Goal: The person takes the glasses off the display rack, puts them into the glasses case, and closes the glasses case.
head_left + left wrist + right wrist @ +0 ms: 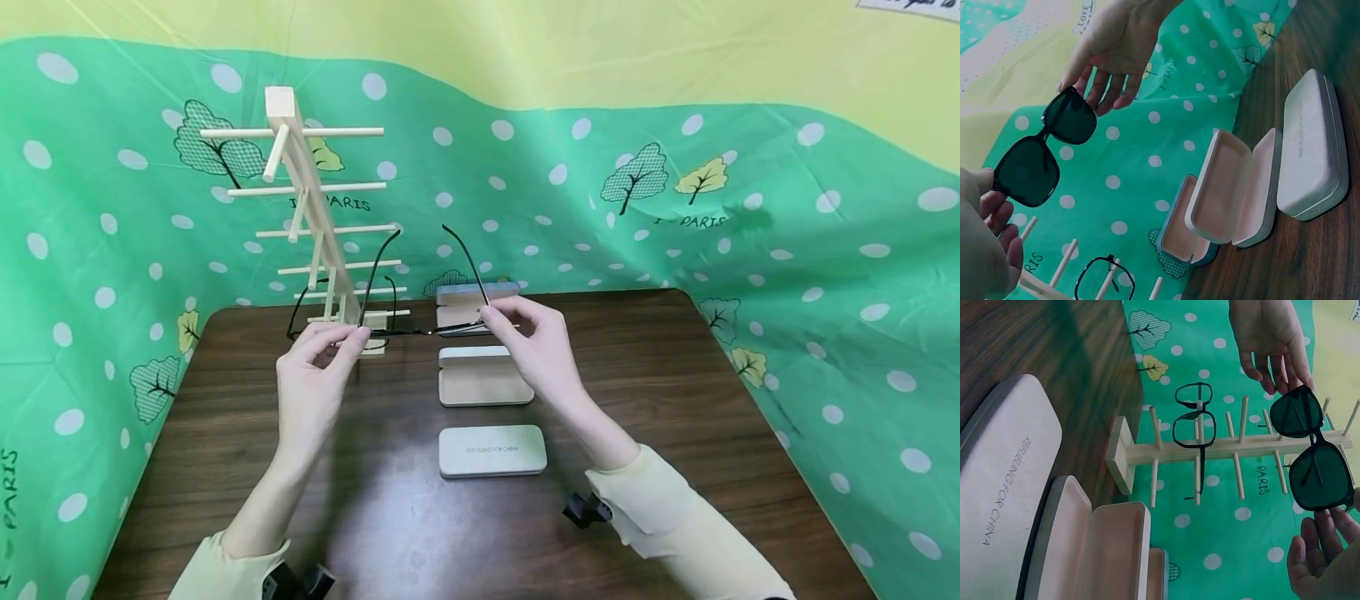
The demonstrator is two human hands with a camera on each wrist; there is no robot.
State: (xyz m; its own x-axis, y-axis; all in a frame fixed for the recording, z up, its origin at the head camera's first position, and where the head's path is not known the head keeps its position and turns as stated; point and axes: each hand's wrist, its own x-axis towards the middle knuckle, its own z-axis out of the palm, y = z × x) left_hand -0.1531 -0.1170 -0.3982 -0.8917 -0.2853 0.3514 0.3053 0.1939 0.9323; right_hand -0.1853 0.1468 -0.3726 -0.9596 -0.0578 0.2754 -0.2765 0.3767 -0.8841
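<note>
Dark-lensed sunglasses (1027,172) are stretched between my two hands above the table. My left hand (311,379) pinches one end of the frame between thumb and fingers. At the other end my right hand (540,350) pinches the frame near its hinge. Both temples are unfolded and point away from me in the head view. Just behind the left hand stands a wooden peg rack (318,192). Black-framed clear glasses (1196,414) hang on its lower pegs, partly hidden by the left hand and sunglasses in the head view.
Three glasses cases lie in a column on the dark wooden table (675,400). The nearest white case (492,462) is closed; the middle white case (486,387) and the far blue-edged case (477,290) are open. A green dotted cloth (540,225) hangs behind.
</note>
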